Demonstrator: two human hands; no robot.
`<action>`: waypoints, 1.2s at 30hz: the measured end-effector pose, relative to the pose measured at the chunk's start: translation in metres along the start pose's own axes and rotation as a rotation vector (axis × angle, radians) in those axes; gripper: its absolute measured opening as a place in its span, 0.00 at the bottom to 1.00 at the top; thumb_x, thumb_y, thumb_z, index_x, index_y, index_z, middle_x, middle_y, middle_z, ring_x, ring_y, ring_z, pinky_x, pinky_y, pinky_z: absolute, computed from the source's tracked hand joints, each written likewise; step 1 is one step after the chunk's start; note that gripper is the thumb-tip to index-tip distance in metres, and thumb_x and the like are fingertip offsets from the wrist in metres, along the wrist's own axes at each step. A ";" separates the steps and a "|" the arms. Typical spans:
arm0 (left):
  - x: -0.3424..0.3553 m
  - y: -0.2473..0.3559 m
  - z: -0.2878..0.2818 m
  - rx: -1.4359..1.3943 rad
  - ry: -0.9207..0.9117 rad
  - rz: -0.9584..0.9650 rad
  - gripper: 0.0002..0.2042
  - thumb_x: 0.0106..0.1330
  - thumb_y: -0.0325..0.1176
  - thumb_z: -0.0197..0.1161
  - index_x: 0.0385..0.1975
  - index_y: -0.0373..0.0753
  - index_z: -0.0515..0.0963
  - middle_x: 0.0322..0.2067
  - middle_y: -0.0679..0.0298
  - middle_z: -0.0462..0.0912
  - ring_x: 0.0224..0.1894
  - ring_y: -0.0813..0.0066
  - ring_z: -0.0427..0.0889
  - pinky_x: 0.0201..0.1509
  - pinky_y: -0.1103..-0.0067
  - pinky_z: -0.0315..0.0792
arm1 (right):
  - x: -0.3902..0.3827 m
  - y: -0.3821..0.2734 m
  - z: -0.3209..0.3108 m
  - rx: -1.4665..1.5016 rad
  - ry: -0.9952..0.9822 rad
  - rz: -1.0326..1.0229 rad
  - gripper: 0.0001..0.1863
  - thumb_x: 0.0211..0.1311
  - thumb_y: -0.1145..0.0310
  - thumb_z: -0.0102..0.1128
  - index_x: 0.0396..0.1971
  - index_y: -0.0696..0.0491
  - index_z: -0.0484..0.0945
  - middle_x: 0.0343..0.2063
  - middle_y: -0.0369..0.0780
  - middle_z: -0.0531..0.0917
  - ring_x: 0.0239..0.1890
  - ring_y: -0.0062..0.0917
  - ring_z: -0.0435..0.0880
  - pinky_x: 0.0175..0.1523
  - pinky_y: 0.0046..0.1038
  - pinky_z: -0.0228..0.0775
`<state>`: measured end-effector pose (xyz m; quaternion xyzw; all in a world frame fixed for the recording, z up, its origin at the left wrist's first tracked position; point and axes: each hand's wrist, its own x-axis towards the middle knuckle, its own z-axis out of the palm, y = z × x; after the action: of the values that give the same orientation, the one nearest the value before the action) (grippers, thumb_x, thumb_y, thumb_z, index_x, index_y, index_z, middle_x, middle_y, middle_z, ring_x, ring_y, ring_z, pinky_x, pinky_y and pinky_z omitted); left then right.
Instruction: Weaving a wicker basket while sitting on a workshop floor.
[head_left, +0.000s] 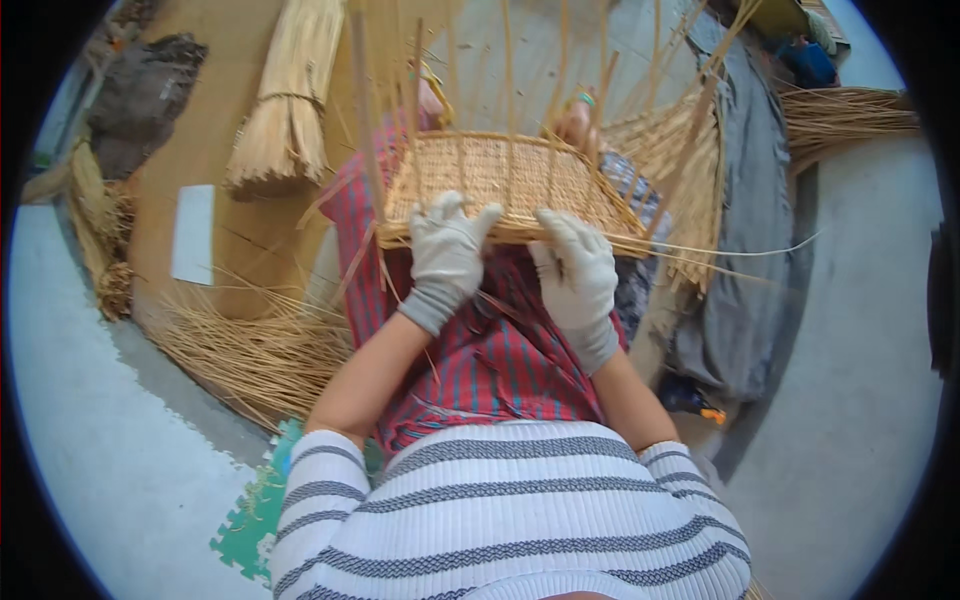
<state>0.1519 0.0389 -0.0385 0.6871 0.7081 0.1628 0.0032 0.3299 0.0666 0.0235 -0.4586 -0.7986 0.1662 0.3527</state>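
A half-woven tan basket (500, 175) of wicker lies across my lap, with several upright stakes (508, 70) sticking up and away from it. My left hand (445, 252), in a pale knitted glove, grips the near edge left of the middle. The gloved right hand (578, 275) is closed on the same edge farther right, fingertips on top and thumb below. From the right end of that edge, a long pale strand (740, 250) runs out sideways. The exact strands under my fingers are hidden.
A tied straw bundle (290, 100) lies at the far left, beside a white rectangular sheet (193, 235). Loose thin canes (250, 345) spread near my left knee. On the right are more straw (690, 170), a grey cloth (745, 250) and a brown cane bundle (845, 115).
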 end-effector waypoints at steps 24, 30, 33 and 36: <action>0.076 -0.124 -0.030 -2.275 -0.205 -0.154 0.21 0.75 0.54 0.49 0.32 0.40 0.69 0.15 0.75 0.56 0.12 0.88 0.52 0.13 0.86 0.47 | -0.016 0.031 0.054 -0.287 -0.107 -0.214 0.26 0.54 0.59 0.65 0.56 0.41 0.79 0.48 0.34 0.79 0.52 0.28 0.77 0.64 0.37 0.58; 0.070 -0.098 -0.039 -1.951 -0.004 -0.418 0.23 0.75 0.55 0.45 0.34 0.39 0.71 0.17 0.73 0.61 0.13 0.87 0.55 0.14 0.86 0.53 | -0.015 0.027 0.054 -0.301 -0.143 -0.195 0.25 0.55 0.58 0.64 0.56 0.40 0.79 0.48 0.34 0.79 0.53 0.28 0.76 0.64 0.38 0.57; 0.071 -0.087 -0.027 -1.612 0.286 -0.669 0.22 0.77 0.54 0.44 0.31 0.41 0.72 0.14 0.75 0.58 0.11 0.88 0.52 0.11 0.84 0.49 | -0.019 0.030 0.056 -0.329 -0.114 -0.211 0.25 0.56 0.57 0.64 0.56 0.40 0.79 0.47 0.34 0.79 0.53 0.29 0.77 0.64 0.38 0.57; 0.068 -0.104 -0.034 -1.884 0.089 -0.481 0.22 0.77 0.54 0.44 0.30 0.41 0.71 0.13 0.76 0.56 0.11 0.88 0.51 0.11 0.84 0.48 | -0.018 0.028 0.057 -0.310 -0.101 -0.204 0.26 0.53 0.59 0.66 0.55 0.43 0.79 0.46 0.36 0.80 0.52 0.30 0.77 0.63 0.38 0.58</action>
<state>0.0394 0.0971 -0.0158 0.2331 0.4085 0.6837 0.5580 0.3116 0.0696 -0.0400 -0.4153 -0.8736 0.0273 0.2522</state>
